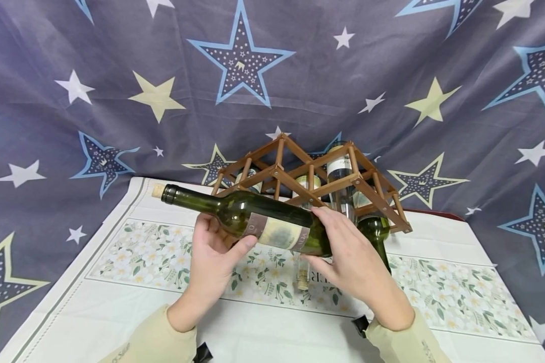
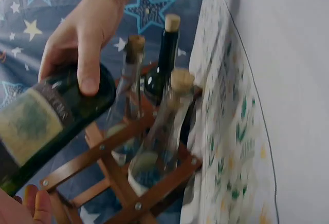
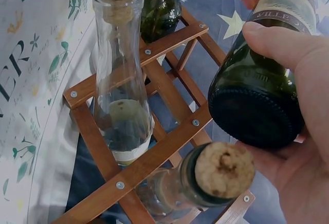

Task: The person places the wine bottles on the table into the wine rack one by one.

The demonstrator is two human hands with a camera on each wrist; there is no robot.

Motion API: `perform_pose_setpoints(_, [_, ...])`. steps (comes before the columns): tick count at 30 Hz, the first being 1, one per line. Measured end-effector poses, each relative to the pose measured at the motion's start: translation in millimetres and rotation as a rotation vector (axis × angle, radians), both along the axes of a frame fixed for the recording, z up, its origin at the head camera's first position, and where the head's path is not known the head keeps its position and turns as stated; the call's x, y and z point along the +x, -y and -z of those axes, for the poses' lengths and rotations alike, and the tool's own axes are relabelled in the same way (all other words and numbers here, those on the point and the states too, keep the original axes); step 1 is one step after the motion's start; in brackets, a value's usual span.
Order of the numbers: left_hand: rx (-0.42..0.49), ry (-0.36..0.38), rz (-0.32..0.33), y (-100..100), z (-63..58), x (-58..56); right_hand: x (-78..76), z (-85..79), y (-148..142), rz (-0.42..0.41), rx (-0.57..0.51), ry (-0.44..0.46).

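A green wine bottle (image 1: 236, 209) with a cork (image 1: 158, 190) and a cream and brown label (image 1: 279, 233) is held up in front of the rack, tilted with its neck to the left. My left hand (image 1: 213, 262) holds it from below near the shoulder, thumb over the label's edge. At the base end, my right hand (image 1: 351, 254) grips it between thumb and fingers. The bottle's dark base (image 3: 254, 111) faces the right wrist camera. Behind it, partly hidden, stands a wooden wine rack (image 1: 279, 174).
Several corked bottles sit in the rack, including a clear bottle (image 3: 121, 80), another clear bottle (image 2: 126, 90) and a dark green bottle (image 1: 374, 229). A white tablecloth (image 1: 263, 333) with a floral band covers the table. A star-patterned curtain (image 1: 300, 80) hangs behind.
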State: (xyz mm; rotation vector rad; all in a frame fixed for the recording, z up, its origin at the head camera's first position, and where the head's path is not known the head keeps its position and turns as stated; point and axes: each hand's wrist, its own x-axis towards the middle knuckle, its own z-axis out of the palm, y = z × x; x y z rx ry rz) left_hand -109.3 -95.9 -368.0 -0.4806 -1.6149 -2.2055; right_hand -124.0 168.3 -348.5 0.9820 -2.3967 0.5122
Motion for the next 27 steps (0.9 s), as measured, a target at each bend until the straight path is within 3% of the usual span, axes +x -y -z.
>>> perform_pose_setpoints(7, [-0.038,-0.194,-0.15,17,-1.4,-4.1,-1.7,-0.1,-2,-0.001,-0.001,-0.008])
perform_pose_setpoints(13, [-0.072,-0.391,-0.35,25,-11.5,-6.3,-3.1,0.3,-4,-0.004,-0.005,-0.018])
perform_pose_setpoints(21, [-0.406,-0.621,-0.826,35,-33.7,-8.4,-3.9,-0.8,-8,0.002,-0.01,-0.036])
perform_pose_setpoints(23, [-0.455,-0.654,-0.881,39,-35.0,-10.7,-3.8,-1.5,-8,0.008,-0.007,-0.036])
perform_pose_setpoints(27, [-0.538,-0.73,-0.914,44,-37.3,-14.8,-3.6,-1.9,-9,0.01,0.0,-0.041])
